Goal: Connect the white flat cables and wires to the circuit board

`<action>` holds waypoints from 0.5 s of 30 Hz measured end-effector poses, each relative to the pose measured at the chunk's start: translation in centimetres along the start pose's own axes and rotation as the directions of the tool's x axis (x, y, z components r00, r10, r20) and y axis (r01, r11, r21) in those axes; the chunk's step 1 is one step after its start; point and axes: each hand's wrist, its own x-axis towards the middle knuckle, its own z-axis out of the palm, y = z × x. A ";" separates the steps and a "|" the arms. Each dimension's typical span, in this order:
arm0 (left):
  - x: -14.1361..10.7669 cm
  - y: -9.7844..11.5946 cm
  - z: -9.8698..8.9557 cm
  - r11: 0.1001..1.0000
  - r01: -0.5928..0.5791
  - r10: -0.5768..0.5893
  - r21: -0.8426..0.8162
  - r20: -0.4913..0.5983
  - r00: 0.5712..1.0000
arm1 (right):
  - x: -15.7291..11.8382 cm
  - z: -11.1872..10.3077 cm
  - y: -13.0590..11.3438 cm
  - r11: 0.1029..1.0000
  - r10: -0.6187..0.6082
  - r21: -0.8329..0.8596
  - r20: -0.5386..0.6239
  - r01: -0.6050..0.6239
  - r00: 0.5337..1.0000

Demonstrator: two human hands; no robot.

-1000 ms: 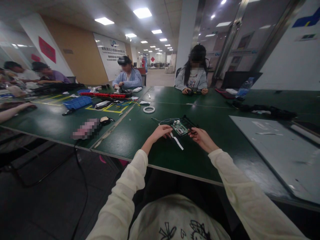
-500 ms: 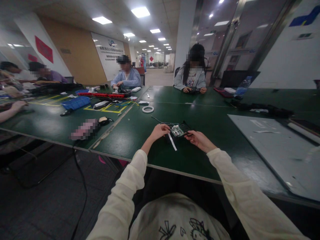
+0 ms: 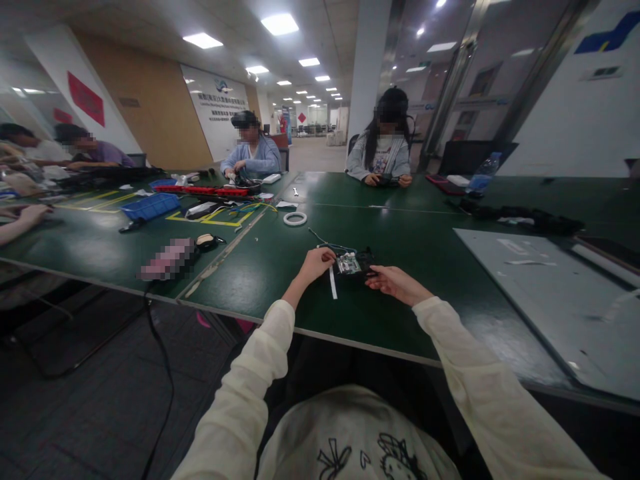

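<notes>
A small black device with an exposed circuit board (image 3: 349,263) is between my two hands, just over the green table (image 3: 260,273). My left hand (image 3: 317,261) pinches at its left side, where a white strip (image 3: 333,283) hangs down below the fingertips. With fingers closed, my right hand (image 3: 395,280) grips the device's black right edge. A thin cable (image 3: 320,239) runs from behind the board toward the upper left. The exact contact of my left fingertips is too small to make out.
A white tape roll (image 3: 295,219) lies beyond my left hand. Further left are a pink item (image 3: 169,259) and a blue tray (image 3: 150,207). A grey board (image 3: 545,293) lies at right. Two people sit across the table; others sit at left.
The device has shifted slightly left and looks more level. The white strip has swung left and hangs nearly straight. My right hand has moved slightly left with the device.
</notes>
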 end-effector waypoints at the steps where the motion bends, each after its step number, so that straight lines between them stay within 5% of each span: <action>1: 0.0 0.0 0.0 1.000 -0.007 0.007 0.010 -0.005 1.000 | -0.1 0.1 -0.1 0.999 0.002 -0.038 0.000 -0.002 1.000; 7: -0.2 0.0 -0.1 0.998 -0.008 0.010 0.057 -0.035 0.999 | 0.0 -0.5 0.2 0.924 0.013 -0.382 -0.064 -0.036 0.998; 15: 0.0 -0.5 0.2 0.994 -0.072 0.080 0.088 -0.086 0.993 | -0.7 -2.7 -0.3 0.677 -0.066 -0.736 -0.059 0.001 0.996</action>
